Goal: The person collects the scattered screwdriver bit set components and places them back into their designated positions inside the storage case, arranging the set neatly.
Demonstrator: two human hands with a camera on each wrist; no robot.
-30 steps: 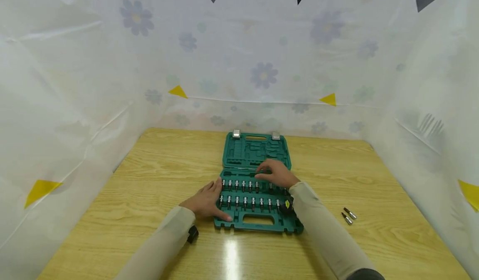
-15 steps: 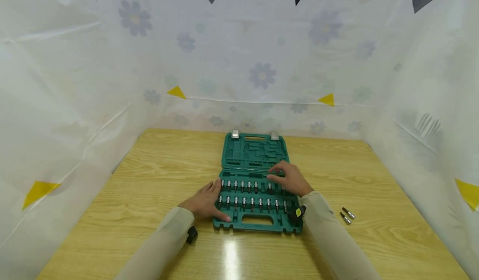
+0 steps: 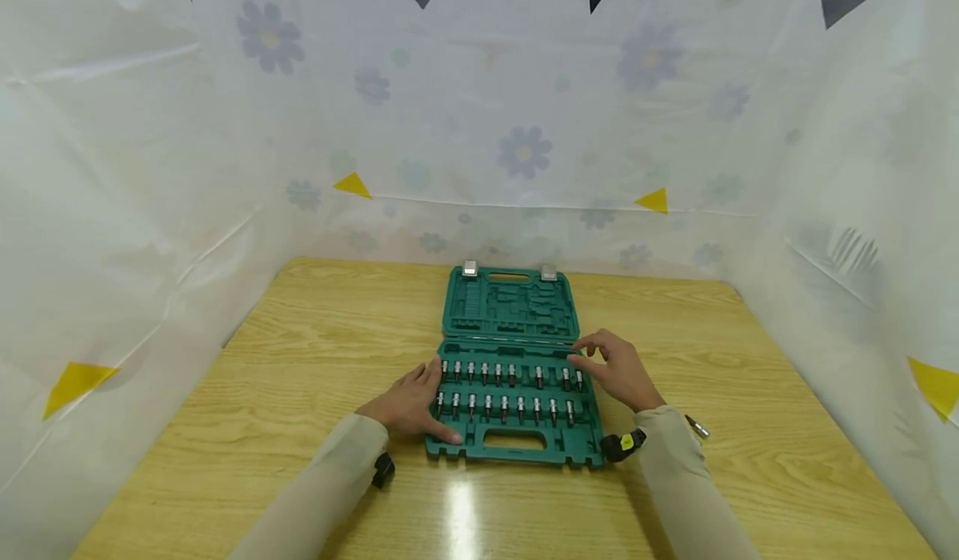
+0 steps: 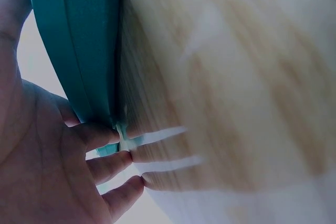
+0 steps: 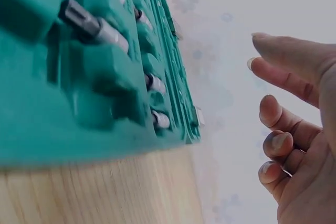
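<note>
A green bit socket case (image 3: 513,441) lies unfolded on the table, its lid (image 3: 511,302) laid back at the far side. Two rows of bit sockets (image 3: 505,403) fill slots in its near half, some slots bare. My left hand (image 3: 408,402) rests against the case's left side, thumb over the front rim; in the left wrist view its fingertips touch the table beside the green wall. My right hand (image 3: 618,370) hovers by the far right corner of the tray, fingers loosely bent. Nothing sits between those fingers (image 5: 294,124) in the right wrist view.
A loose bit socket (image 3: 698,426) lies on the wooden table (image 3: 337,310) to the right, partly behind the right sleeve. Pale flower-printed sheeting (image 3: 524,86) encloses the table at the back and both sides.
My right hand has moved rightward across the tray, from above the middle of the far row to its right end. The sleeve now covers one loose bit socket. My left hand stays put.
</note>
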